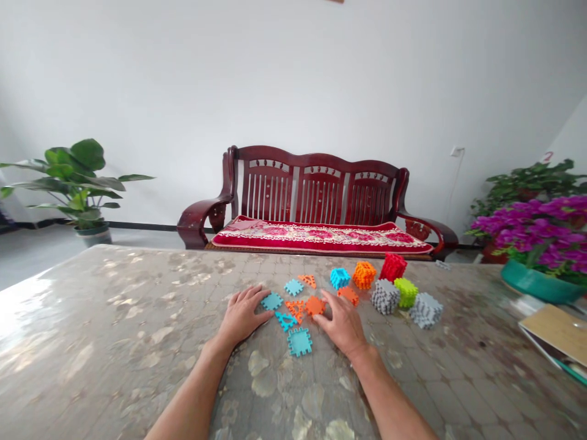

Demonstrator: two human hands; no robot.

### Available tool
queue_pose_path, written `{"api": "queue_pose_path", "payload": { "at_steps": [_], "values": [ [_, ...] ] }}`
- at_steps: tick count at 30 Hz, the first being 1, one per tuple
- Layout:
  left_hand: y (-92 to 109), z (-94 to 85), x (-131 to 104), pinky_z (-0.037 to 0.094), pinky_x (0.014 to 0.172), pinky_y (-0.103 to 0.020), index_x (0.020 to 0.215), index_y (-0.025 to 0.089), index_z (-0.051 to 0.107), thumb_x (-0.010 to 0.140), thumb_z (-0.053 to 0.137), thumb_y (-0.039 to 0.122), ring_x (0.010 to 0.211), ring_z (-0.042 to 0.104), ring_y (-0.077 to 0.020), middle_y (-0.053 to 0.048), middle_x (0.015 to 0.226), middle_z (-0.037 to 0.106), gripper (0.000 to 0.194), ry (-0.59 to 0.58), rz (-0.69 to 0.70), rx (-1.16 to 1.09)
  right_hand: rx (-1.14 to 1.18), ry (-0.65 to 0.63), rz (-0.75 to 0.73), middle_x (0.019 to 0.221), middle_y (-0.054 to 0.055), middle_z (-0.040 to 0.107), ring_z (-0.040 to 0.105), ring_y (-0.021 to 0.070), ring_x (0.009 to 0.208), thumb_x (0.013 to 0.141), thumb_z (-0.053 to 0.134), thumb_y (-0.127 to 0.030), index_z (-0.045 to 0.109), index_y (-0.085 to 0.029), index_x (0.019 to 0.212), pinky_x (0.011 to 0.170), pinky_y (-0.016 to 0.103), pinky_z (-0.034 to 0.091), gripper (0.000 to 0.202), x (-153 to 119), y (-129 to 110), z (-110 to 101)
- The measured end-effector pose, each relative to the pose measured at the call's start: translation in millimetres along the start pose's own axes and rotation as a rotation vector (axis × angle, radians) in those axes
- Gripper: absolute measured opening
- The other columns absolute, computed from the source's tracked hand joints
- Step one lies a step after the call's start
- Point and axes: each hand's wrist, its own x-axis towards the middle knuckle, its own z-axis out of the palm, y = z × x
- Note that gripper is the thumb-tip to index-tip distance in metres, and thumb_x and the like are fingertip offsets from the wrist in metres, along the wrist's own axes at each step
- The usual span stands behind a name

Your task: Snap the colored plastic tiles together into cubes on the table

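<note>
My left hand (241,316) rests on the table with its fingers spread, nothing gripped. Its thumb and fingertips are beside a light blue square interlocking tile (272,300). My right hand (343,322) lies open, thumb and index finger apart at the right edge of an orange eight-sided tile (315,305). Another orange tile (348,296) lies just beyond that hand. Between the hands are an orange triangular tile (295,310) and a blue triangular tile (287,321). Nearer me lies a larger light blue square tile (299,342). Farther off are a light blue tile (293,287) and an orange triangle (307,280).
Right of my right hand stand stacks of tiles: blue (340,278), orange (364,275), red (393,267), green (406,293) and grey (386,297). A purple-flowered pot (539,281) and a notebook (557,333) sit at the table's right. A wooden bench (321,183) stands behind.
</note>
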Motion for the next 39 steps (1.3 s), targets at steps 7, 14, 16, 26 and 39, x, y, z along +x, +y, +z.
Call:
{"api": "queue_pose_path", "payload": {
  "at_steps": [7, 14, 16, 26, 39],
  "values": [
    [-2, 1.4, 0, 0.030, 0.117, -0.050, 0.134, 0.034, 0.061, 0.084, 0.059, 0.051, 0.140, 0.045, -0.0303, -0.004, 0.149, 0.054, 0.053, 0.009, 0.004, 0.000, -0.201, 0.250, 0.242, 0.116, 0.011, 0.072, 0.060, 0.0264, 0.105, 0.087, 0.061, -0.042, 0.058, -0.018, 0.131, 0.094, 0.037, 0.039, 0.050, 4, 32, -14],
    [0, -0.7, 0, 0.031, 0.116, -0.051, 0.134, 0.034, 0.061, 0.084, 0.059, 0.052, 0.140, 0.044, -0.0303, -0.004, 0.149, 0.054, 0.053, -0.003, -0.002, 0.003, -0.313, 0.202, 0.401, 0.116, 0.008, 0.073, 0.059, 0.0269, 0.105, 0.087, 0.062, -0.041, 0.055, -0.019, 0.133, 0.089, 0.036, 0.037, 0.051, 3, 41, -26],
    [1, -1.0, 0, 0.031, 0.116, -0.050, 0.134, 0.034, 0.062, 0.084, 0.060, 0.052, 0.140, 0.045, -0.0303, -0.004, 0.149, 0.055, 0.053, 0.005, 0.001, -0.003, -0.323, 0.186, 0.413, 0.116, 0.008, 0.073, 0.060, 0.0269, 0.104, 0.087, 0.063, -0.041, 0.055, -0.019, 0.133, 0.087, 0.035, 0.037, 0.051, 3, 41, -27],
    [-1, -0.2, 0, 0.031, 0.117, -0.051, 0.134, 0.034, 0.061, 0.084, 0.060, 0.051, 0.140, 0.044, -0.0304, -0.005, 0.149, 0.054, 0.053, 0.004, 0.000, -0.005, -0.358, 0.102, 0.429, 0.120, 0.011, 0.070, 0.061, 0.0284, 0.106, 0.084, 0.065, -0.047, 0.048, -0.018, 0.140, 0.085, 0.036, 0.040, 0.065, 4, 40, -21],
    [3, -3.5, 0, 0.030, 0.117, -0.051, 0.134, 0.034, 0.060, 0.085, 0.060, 0.050, 0.140, 0.045, -0.0294, -0.004, 0.149, 0.054, 0.052, -0.014, -0.012, 0.004, -0.172, 0.246, 0.186, 0.120, 0.012, 0.068, 0.056, 0.0282, 0.110, 0.089, 0.058, -0.035, 0.063, -0.019, 0.125, 0.097, 0.040, 0.041, 0.040, 1, 27, -15]
  ]
}}
